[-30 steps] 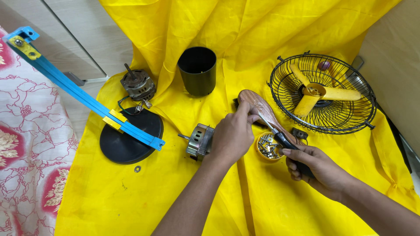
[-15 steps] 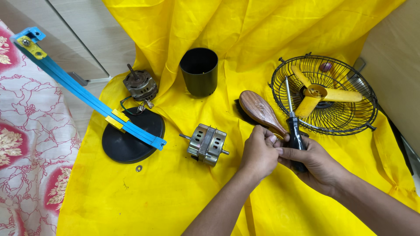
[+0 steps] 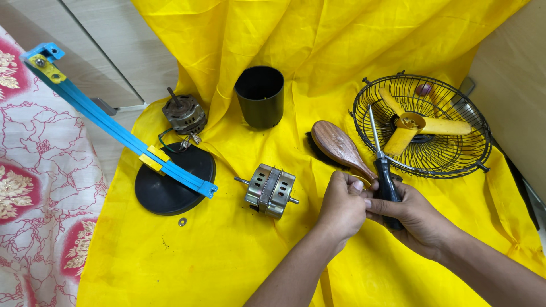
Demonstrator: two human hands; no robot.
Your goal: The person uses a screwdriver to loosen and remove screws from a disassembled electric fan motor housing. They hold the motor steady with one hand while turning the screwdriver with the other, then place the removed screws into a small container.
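My right hand grips the black handle of a screwdriver; its metal shaft points away from me, over the rim of the wire fan cage. My left hand is closed right against the right hand, fingertips pinched on a small golden part that is mostly hidden between the two hands. A brown wooden brush lies just beyond the left hand, its handle end touching my fingers. A silver motor rests on the yellow cloth to the left of that hand.
The cage holds a yellow three-blade fan. Farther back stand a black cup and a second motor with wires. A blue bar slants over a black round base; a small washer lies nearby. Patterned fabric lies left.
My left hand left the brush handle and came back to meet the right hand. The screwdriver turned to point away from me, and the round golden part became covered by my hands.
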